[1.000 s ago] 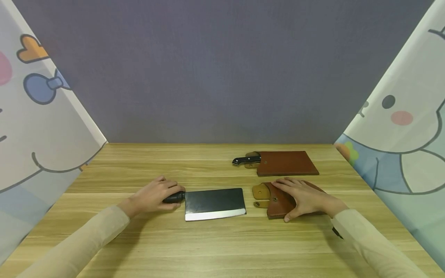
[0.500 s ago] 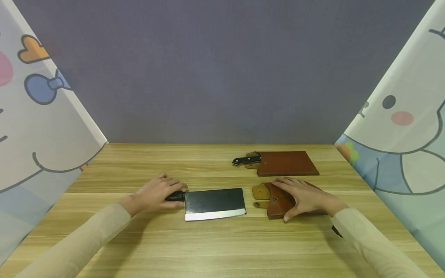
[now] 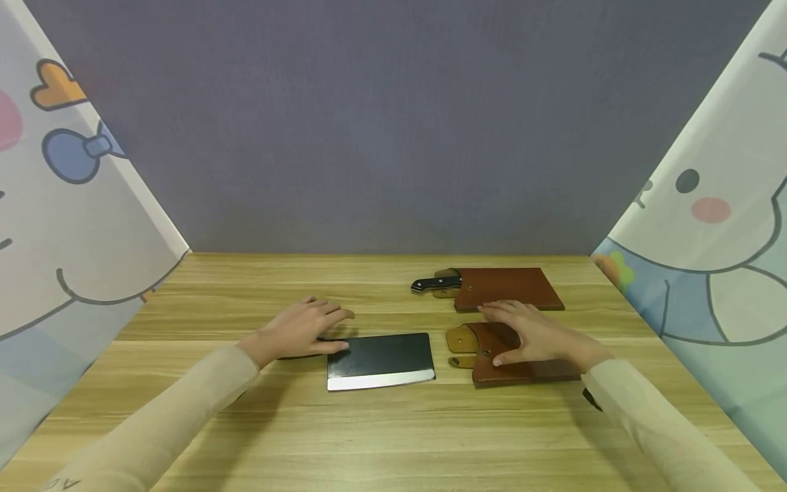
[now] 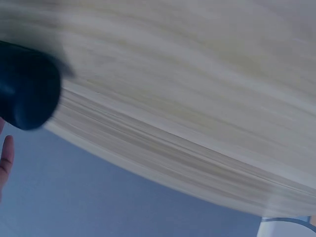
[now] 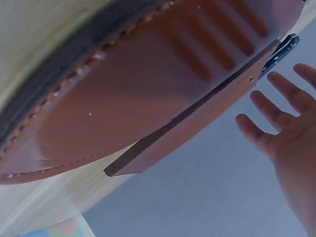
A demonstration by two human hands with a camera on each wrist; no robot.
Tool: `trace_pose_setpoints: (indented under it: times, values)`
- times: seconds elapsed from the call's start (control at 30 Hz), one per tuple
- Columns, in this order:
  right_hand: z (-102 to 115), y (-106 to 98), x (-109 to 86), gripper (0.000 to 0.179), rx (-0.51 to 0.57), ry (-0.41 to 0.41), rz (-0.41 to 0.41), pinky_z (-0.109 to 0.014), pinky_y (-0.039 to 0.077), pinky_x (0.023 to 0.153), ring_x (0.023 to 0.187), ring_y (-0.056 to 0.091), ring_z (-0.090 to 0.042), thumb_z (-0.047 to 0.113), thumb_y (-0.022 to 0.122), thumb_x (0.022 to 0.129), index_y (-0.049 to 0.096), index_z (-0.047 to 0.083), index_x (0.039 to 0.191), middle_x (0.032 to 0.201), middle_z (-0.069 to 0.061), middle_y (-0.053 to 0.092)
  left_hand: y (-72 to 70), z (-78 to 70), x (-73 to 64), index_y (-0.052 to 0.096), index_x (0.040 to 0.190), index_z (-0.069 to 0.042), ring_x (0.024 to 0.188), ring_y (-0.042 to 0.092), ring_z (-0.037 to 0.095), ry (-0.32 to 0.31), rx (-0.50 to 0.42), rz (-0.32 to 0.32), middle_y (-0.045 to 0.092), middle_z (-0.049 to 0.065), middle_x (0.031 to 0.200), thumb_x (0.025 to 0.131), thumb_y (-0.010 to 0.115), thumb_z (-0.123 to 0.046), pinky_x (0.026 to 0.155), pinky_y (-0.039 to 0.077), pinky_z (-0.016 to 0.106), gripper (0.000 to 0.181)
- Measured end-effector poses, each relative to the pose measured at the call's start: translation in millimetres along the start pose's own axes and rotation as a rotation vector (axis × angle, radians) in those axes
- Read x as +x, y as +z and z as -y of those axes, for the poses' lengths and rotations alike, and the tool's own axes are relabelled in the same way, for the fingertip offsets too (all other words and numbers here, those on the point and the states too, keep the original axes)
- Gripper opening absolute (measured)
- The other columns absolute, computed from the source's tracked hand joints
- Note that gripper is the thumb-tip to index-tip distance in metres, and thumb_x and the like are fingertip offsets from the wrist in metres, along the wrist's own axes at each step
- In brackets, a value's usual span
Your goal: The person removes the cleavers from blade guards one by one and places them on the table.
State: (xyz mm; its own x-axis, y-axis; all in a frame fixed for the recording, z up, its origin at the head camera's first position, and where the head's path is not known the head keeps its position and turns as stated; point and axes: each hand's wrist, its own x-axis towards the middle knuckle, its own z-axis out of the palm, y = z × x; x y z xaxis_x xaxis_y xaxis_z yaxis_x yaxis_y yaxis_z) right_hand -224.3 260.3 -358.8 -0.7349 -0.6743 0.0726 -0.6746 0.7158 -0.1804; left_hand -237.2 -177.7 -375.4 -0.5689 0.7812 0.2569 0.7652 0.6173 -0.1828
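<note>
A cleaver (image 3: 387, 359) with a dark blade and bright edge lies flat on the table, its handle pointing left. Above that handle hovers my left hand (image 3: 298, 331), fingers loosely extended, the thumb over the blade's near-handle corner. In the left wrist view the black handle end (image 4: 29, 91) shows apart from a fingertip. A brown leather knife sheath (image 3: 522, 372) lies to the right, its tan strap flaps pointing at the blade. My right hand (image 3: 535, 335) is over this sheath; in the right wrist view its spread fingers (image 5: 264, 111) stand clear of the leather.
Behind the near sheath lies a second brown sheath (image 3: 507, 287), with a black riveted knife handle (image 3: 435, 283) sticking out of its left end. A grey panel (image 3: 393, 137) closes the wooden table's back. Cartoon-printed cloths (image 3: 92, 225) flank both sides.
My left hand has let go of the cleaver handle and moved right and slightly away from me. My right hand has lifted off the near sheath and shifted slightly away. Cleaver and sheaths have not moved.
</note>
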Motion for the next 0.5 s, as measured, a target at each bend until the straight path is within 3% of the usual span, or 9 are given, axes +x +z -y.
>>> trace_pose_setpoints:
  times: [0.5]
  values:
    - [-11.0,-5.6,14.7,0.076,-0.004,0.063,-0.056,-0.066,0.030,0.094,0.124,0.038,-0.039,0.038,0.073,0.075,0.041,0.006,0.136,0.137,-0.017,0.043,7.9,-19.9,48.7,0.048,0.130,-0.019,0.107,0.059,0.026,-0.078,-0.047,0.051,0.059,0.005,0.119,0.088,0.050,-0.051,0.089,0.046,0.048,0.053]
